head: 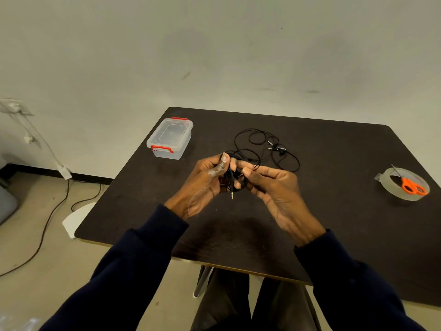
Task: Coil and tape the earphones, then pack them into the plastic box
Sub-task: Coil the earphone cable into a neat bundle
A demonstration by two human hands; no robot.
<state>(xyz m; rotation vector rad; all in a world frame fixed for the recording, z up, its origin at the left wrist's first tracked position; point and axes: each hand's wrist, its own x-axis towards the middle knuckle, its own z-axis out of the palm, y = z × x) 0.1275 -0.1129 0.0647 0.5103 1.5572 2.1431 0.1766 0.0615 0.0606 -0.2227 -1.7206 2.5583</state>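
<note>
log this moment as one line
step: coiling | left hand: grips earphone coil | right hand: pinches coil | loose earphones: on table | plastic box: lid on | scissors: on tape roll

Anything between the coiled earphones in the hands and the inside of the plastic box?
Yes: the lid sits closed on the plastic box. No object lies on the table between the coiled earphones and it.

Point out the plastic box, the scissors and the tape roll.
plastic box [170,136]: head view, on its clear lid.
scissors [405,182]: head view, where the orange handles meet.
tape roll [391,191]: head view, on its outer wall.
</note>
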